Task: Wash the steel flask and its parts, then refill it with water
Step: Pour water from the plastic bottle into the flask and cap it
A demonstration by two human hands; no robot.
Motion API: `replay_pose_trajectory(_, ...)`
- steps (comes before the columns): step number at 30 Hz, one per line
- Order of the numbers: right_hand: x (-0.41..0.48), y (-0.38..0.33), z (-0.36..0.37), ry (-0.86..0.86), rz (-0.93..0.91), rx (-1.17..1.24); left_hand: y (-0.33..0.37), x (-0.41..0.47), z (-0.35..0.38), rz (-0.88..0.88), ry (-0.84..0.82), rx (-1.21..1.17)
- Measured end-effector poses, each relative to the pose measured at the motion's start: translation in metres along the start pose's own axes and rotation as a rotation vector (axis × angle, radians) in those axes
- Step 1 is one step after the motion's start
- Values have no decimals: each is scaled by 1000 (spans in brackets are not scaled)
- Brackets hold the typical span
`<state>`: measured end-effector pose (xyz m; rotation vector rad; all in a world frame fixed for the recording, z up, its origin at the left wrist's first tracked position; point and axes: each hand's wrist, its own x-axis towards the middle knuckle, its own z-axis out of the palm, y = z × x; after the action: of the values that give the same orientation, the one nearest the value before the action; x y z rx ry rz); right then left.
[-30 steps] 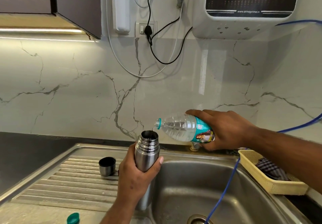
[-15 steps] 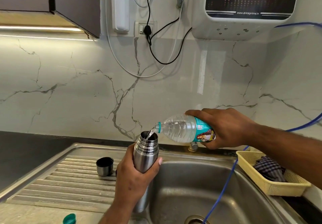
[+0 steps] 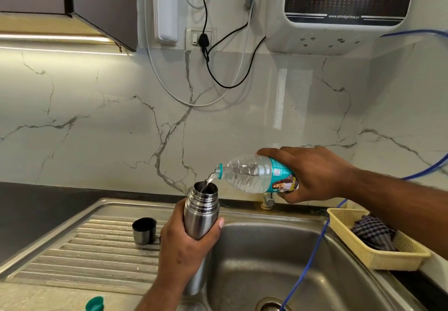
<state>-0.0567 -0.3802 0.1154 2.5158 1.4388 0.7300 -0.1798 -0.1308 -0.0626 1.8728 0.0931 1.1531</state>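
Tipped further than a second ago, the plastic bottle (image 3: pixel 254 173) now sends a thin stream of water (image 3: pixel 209 179) into the steel flask (image 3: pixel 201 216). The left hand (image 3: pixel 186 245) wraps its fingers tight round the flask, upright at the left edge of the sink (image 3: pixel 266 250) basin. The right hand (image 3: pixel 312 175) clamps the bottle's labelled end above the sink's back rim. The flask's cup (image 3: pixel 144 230) stands on the sink's drainboard, and a teal cap (image 3: pixel 95 304) lies at its near edge.

Flask (image 3: pixel 201 218): midsection covered by the left hand (image 3: pixel 186 245).
Fill level: not discernible inside the mouth.
Bottle (image 3: pixel 247 173): label partly covered by the right hand (image 3: pixel 315 175); small print unreadable.
Teal cap (image 3: pixel 95 304), drain (image 3: pixel 270 305): cut off at the bottom edge.
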Motion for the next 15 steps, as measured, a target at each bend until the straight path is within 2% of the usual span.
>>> replay_pose_trajectory(15,-2,2,-2,27,-27,-1,-2,-1,0,1,7,9)
